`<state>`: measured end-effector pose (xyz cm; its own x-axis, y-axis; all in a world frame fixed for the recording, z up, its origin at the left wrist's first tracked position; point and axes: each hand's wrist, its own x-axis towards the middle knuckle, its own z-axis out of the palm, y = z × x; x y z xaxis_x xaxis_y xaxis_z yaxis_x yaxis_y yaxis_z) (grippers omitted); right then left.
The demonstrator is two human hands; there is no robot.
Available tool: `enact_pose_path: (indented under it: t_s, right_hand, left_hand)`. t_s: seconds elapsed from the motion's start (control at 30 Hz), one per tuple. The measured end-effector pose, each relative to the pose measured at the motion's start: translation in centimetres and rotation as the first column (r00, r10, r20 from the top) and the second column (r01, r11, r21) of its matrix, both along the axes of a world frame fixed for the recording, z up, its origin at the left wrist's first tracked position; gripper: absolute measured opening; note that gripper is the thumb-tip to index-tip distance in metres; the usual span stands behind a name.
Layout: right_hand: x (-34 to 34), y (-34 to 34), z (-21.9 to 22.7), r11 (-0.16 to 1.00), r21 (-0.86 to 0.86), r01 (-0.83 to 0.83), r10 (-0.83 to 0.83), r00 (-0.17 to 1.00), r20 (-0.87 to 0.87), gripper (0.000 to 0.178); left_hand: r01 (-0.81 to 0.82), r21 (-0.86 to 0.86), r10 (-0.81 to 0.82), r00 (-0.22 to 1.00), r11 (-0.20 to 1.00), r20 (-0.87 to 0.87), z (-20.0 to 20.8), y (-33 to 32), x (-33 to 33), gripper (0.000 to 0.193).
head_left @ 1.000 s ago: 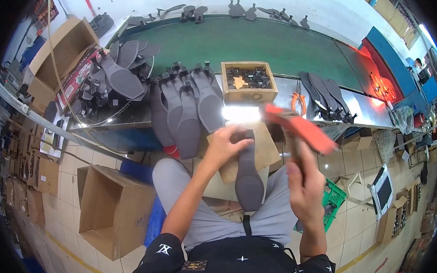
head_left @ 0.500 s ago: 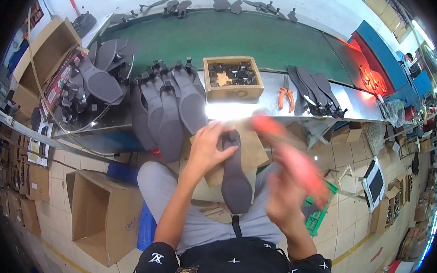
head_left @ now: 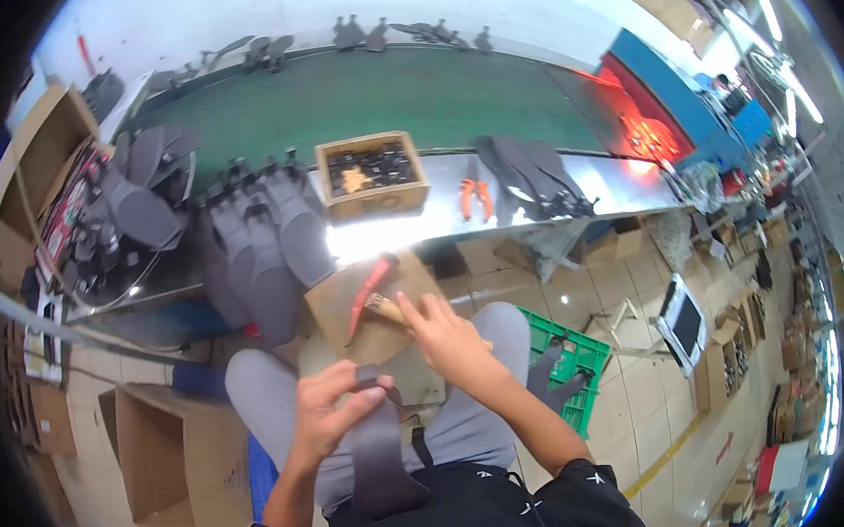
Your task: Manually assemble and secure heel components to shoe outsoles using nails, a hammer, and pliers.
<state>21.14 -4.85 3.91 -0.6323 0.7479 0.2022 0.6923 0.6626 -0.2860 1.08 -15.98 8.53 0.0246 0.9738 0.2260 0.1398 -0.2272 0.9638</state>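
Close to my lap, my left hand [head_left: 330, 411] pinches the narrow end of a dark grey shoe sole [head_left: 380, 461], whose wide end points toward my body. My right hand [head_left: 450, 338] grips the wooden handle of a hammer [head_left: 364, 293] with a red head. The head rests on or just over a tan work board [head_left: 324, 307] in front of my knees; contact is hard to judge. Beyond the board stands a wooden box [head_left: 373, 201] filled with small black parts.
Stacked heeled soles [head_left: 273, 243] hang over the bench edge at the left. Orange-handled pliers [head_left: 476, 199] and more soles [head_left: 532, 177] lie right of the box. A green conveyor belt [head_left: 337, 101] runs behind. On the floor are a cardboard box [head_left: 198, 456] and a green crate [head_left: 579, 351].
The sole has come off the board toward my lap in my left hand. My right hand, blurred with the raised hammer before, has lowered it to the board. The view has shifted rightward.
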Motion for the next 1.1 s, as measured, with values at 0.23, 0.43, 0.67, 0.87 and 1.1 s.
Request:
enact_pose_path:
  t_s: [0.23, 0.43, 0.67, 0.87, 1.1]
  right_hand:
    - [1.4, 10.1, 0.1, 0.978, 0.041, 0.204, -0.195, 0.967, -0.166, 0.027]
    - [4.1, 25.9, -7.3, 0.756, 0.33, 0.565, -0.608, 0.793, 0.036, 0.044]
    - [3.4, 14.3, 1.1, 0.692, -0.584, -0.425, -0.468, 0.353, -0.81, 0.031]
    - [5.6, 0.1, 8.5, 0.421, -0.751, -0.509, -0.24, 0.736, -0.633, 0.017]
    - [7.3, -1.6, 13.7, 0.709, -0.593, -0.383, 0.351, 0.92, -0.174, 0.023]
  left_hand:
    - [0.071, -0.299, 0.037, 0.939, 0.952, 0.342, 2.5, -2.9, 0.4, 0.023]
    - [0.136, -0.26, -0.035, 0.932, 0.956, 0.36, 3.5, -2.1, 1.6, 0.026]
    - [0.156, -0.281, -0.046, 0.931, 0.947, 0.361, 3.8, -2.8, 1.2, 0.026]
    - [0.268, -0.316, -0.139, 0.915, 0.91, 0.378, 2.8, -2.3, 1.9, 0.025]
    - [0.276, -0.278, -0.197, 0.939, 0.92, 0.281, 2.4, -2.1, 2.5, 0.026]
